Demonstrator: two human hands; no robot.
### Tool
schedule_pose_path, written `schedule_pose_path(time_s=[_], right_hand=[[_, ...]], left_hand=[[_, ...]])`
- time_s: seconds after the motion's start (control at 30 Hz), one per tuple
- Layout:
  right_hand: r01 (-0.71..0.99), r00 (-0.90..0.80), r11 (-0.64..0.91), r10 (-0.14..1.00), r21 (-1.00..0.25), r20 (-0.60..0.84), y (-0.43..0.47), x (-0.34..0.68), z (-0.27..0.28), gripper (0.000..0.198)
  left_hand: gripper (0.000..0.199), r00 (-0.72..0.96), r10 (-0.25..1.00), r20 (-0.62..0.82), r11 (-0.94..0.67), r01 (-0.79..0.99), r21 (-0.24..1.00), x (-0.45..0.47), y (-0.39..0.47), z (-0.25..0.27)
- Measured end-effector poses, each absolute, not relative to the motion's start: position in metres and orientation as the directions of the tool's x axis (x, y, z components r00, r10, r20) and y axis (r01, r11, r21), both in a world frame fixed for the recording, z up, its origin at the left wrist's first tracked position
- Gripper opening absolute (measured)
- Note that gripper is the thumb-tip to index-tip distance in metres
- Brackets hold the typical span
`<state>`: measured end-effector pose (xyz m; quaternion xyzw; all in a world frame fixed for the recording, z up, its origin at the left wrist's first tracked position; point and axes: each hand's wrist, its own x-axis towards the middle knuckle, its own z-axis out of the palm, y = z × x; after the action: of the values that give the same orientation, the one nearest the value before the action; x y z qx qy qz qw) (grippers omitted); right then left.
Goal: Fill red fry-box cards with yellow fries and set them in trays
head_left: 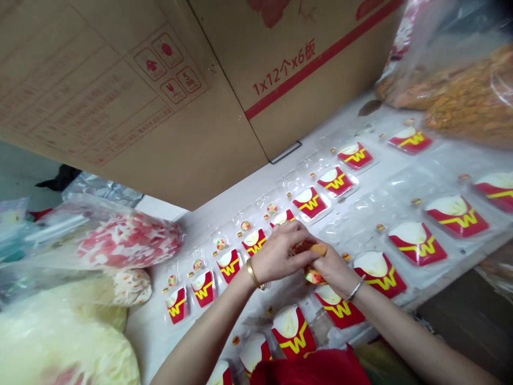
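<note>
Over the middle of the rows, my left hand point(282, 247), with a gold bangle at the wrist, is closed around small reddish-brown pieces that its fingers mostly hide. Against it, my right hand point(333, 268), wearing a silver bracelet, is curled in. A small toy pizza point(313, 276) shows at the lower edge of its grip, and an orange-brown piece point(319, 249) pokes out between the two hands. Around them lie clear plastic packs, each with a red, white and yellow fries-carton piece point(310, 203). Tiny burgers point(289, 194) and pizzas point(245, 225) sit by several cartons.
A large cardboard box point(160, 123) stands along the far side. Bags of red-and-white pieces point(130, 240) and pale yellow pieces point(80, 337) are at the left. A clear bag of orange-brown pieces point(473, 96) rests at the upper right. The table edge point(452, 272) runs along the near right.
</note>
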<state>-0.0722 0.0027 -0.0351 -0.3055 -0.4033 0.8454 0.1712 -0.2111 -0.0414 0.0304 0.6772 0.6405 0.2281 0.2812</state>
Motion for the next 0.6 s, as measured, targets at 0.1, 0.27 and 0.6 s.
schedule_pose_path(time_s=[0.1, 0.27, 0.6], right_hand=[[-0.050, -0.746, -0.599, 0.554, -0.799, -0.369, 0.006, -0.069, -0.040, 0.020], [-0.055, -0.715, -0.685, 0.535, -0.726, -0.450, 0.019, -0.058, -0.033, 0.022], [-0.196, -0.676, -0.858, 0.469, -0.474, -0.569, 0.053, -0.031, -0.021, 0.030]], left_hand=[[0.012, 0.063, 0.996, -0.059, -0.001, 0.691, 0.723, -0.190, -0.036, 0.035], [0.008, -0.132, 0.991, 0.032, 0.071, 0.703, 0.708, -0.206, -0.005, 0.021], [0.015, -0.088, 0.995, 0.048, 0.088, 0.996, -0.004, -0.275, 0.078, -0.043]])
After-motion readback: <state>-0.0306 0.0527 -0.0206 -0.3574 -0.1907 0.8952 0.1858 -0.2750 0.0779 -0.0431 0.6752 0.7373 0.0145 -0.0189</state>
